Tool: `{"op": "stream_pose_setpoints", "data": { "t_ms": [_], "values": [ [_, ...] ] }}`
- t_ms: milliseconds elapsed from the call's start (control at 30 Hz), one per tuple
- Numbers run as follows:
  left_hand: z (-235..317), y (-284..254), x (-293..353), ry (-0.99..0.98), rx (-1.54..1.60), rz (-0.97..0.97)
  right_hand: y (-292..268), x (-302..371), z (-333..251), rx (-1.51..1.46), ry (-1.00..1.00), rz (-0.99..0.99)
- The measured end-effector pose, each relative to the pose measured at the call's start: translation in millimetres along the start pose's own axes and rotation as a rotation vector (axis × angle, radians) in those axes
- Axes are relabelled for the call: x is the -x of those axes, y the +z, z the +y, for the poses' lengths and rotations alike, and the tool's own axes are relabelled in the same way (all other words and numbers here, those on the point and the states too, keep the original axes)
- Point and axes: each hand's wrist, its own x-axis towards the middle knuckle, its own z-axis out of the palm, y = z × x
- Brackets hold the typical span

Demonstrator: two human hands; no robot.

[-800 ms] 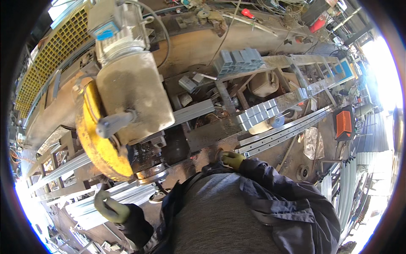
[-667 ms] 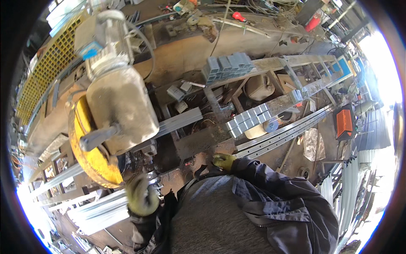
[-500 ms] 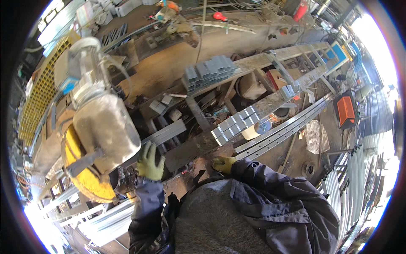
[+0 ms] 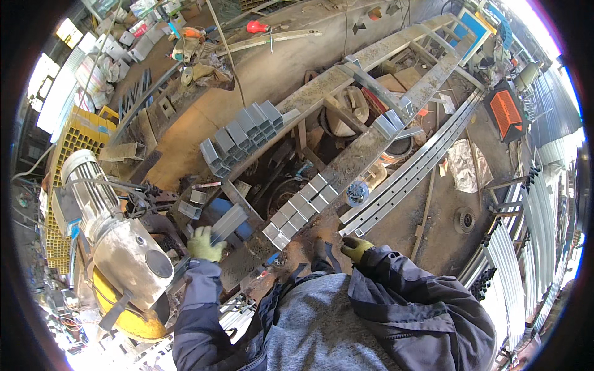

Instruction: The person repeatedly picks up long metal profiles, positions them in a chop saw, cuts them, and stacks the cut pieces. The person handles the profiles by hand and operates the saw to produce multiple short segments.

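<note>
Your left hand [image 4: 207, 245], fingers spread, is by the edge of the tube [image 4: 229, 223]. Your right hand [image 4: 357, 249] curls near the rails [image 4: 399, 193]; I cannot tell its grip.

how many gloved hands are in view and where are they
2: the left hand is beside a short square metal tube, and the right hand is near the closer ends of the long perforated rails.

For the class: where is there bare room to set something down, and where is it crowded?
Bare floor shows between the wooden strip and pale metal lengths, below the round wheel. The dusty beam is bare between its two groups of silver pieces. Crowded: around the left hand, with a silver tube and yellow-guarded machine close by.
</note>
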Motion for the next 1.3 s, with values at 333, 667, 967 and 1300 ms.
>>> {"op": "stream_pose_setpoints", "data": {
  "t_ms": [333,667,967,1300],
  "values": [
    [195,0,-156,0.238,0.120,0.015,-87,-21,-71,0.060,-0.248,0.651],
    [60,15,-69,0.448,0.125,0.118,-154,-16,-100,0.441,-0.757,0.891],
    [130,25,-127,0.567,0.193,0.188,-142,-67,-115,0.603,-0.760,0.765],
    [253,54,-227,0.655,0.242,0.263,-144,-61,-123,0.569,-0.849,0.866]
  ]
}}
